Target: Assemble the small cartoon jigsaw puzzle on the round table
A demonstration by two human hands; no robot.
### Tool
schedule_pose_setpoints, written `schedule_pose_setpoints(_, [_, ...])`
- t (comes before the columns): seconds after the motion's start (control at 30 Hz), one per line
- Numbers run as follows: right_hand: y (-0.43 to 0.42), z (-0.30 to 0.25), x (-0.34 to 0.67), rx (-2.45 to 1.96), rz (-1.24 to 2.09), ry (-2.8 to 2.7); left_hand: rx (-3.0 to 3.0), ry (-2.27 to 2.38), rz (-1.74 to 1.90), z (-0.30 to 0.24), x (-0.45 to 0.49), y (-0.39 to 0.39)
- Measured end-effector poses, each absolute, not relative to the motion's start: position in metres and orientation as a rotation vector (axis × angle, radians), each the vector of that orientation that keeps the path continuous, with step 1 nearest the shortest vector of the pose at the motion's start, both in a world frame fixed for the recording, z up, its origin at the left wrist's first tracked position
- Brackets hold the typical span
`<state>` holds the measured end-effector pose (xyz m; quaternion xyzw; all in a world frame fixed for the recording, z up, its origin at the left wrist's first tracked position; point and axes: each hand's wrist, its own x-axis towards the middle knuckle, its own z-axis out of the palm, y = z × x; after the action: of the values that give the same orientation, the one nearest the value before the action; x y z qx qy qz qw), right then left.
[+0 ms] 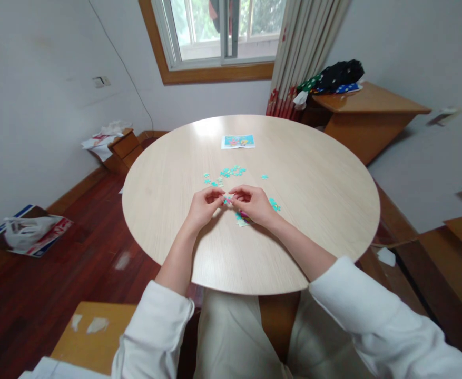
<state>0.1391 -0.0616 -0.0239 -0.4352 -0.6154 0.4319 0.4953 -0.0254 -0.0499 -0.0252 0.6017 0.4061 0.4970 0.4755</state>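
Between my two hands is a small jigsaw puzzle piece (228,200), pink and light blue. My left hand (207,207) pinches its left side between thumb and fingertips. From the other side, my right hand (253,205) grips it the same way. Beneath and beside my right hand lie joined puzzle pieces (242,219), partly covered by the hand. Some blue pieces (273,204) show past its right edge. Several loose turquoise pieces (233,171) are scattered just beyond my hands, and a single piece (264,177) lies apart to the right.
A printed picture card (238,141) lies toward the far side of the round wooden table (317,179). A brown cabinet (373,100) with dark cloth on it stands at the back right. A wooden stool (96,321) is at the lower left.
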Motion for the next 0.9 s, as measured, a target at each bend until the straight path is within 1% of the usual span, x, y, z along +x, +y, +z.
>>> schedule_pose_setpoints(0.23, [-0.063, -0.0241, 0.1372, -1.029, 1.123, -1.553, 1.468, 0.983, 1.25, -0.0261, -0.0265, -0.0477])
schedule_pose_setpoints(0.47, [-0.0615, -0.0245, 0.1383, -1.036, 1.079, -1.556, 1.385, 0.972, 1.242, -0.0246, -0.025, -0.0498])
schedule_pose_setpoints(0.77, [-0.0594, -0.0257, 0.1396, -1.044, 1.119, -1.467, 1.415, 0.936, 1.184, -0.0246, -0.0253, -0.0517])
schedule_pose_setpoints(0.9, [-0.0579, -0.0267, 0.1401, -1.044, 1.103, -1.466, 1.437, 0.899, 1.099, -0.0234, -0.0237, -0.0535])
